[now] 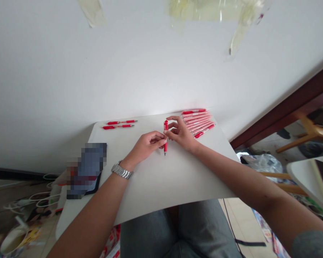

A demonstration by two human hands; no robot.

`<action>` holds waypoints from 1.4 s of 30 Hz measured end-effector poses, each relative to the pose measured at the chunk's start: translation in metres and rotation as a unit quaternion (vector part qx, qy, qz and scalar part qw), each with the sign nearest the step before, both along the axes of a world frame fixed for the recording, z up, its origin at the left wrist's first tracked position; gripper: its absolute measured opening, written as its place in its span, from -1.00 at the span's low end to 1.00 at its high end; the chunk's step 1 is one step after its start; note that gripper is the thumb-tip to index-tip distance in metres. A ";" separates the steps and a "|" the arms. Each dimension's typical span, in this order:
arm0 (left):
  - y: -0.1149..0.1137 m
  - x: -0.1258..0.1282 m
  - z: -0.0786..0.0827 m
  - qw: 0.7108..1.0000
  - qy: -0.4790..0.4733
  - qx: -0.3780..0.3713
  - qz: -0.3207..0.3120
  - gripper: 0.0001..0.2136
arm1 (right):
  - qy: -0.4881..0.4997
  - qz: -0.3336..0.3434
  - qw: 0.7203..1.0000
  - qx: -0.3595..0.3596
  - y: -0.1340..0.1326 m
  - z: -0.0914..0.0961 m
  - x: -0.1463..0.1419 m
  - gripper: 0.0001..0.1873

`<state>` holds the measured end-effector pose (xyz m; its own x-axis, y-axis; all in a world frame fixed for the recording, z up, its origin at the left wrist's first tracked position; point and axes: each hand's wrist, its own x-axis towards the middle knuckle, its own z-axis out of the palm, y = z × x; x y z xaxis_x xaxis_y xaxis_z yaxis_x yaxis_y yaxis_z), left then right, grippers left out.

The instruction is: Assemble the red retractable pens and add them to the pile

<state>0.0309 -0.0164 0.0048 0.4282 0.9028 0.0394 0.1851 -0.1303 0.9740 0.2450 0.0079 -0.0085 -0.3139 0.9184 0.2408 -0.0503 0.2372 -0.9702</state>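
Note:
A red retractable pen is held upright over the table, its metal tip pointing down. My left hand pinches its lower barrel between thumb and fingers. Around the upper part my right hand is closed, with the thumb at the middle and the index finger at the top end. Close behind the right hand lies a row of red pens, several of them pale pink along the barrel. Two more red pens lie side by side at the table's back left. The fingers partly cover the middle of the held pen.
The white table stands against a white wall with peeling tape. A dark, pixelated flat object lies at the left edge. Cables hang at the lower left. A wooden chair and plastic bags are at the right.

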 end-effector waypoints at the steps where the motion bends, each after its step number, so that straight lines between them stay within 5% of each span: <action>1: 0.000 0.000 0.000 1.000 0.001 0.002 0.000 -0.63 | 0.001 0.000 1.000 0.000 0.000 0.000 0.000 -0.40; 14: -0.001 0.000 0.000 1.000 0.009 0.010 -0.002 -0.67 | 0.002 0.001 1.000 0.004 0.000 0.000 0.000 -0.47; 30: -0.002 0.000 0.004 1.000 0.000 0.020 0.012 -0.66 | 0.015 -0.010 1.000 -0.001 -0.001 0.001 -0.001 -0.33; 42: -0.004 0.000 0.009 0.999 -0.024 0.027 0.033 -0.67 | -0.030 -0.015 0.999 0.026 -0.002 0.009 0.000 -0.51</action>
